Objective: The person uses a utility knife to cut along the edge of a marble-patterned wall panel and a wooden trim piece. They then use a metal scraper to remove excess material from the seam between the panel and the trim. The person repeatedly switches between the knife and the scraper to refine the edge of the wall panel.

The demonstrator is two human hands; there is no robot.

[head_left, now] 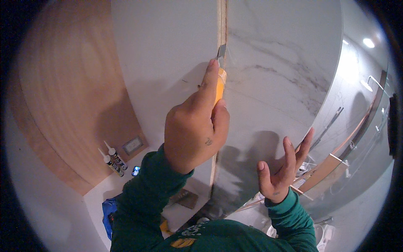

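My left hand is closed around a yellow-handled utility knife, with the index finger stretched along it. Its grey blade points upward and lies at the narrow wooden strip between a plain white panel and a grey-veined marble-look panel. Whether the blade cuts into the strip, I cannot tell. Lower right, my right hand is open with its fingers spread and holds nothing. It is by the marble-look panel's right edge; whether it touches that edge is unclear.
A wood-grain panel stands on the left. Near its foot are two sealant tubes, a small framed plate, a lit phone and a blue bag. Beyond the marble-look panel are a shower head and assorted boards.
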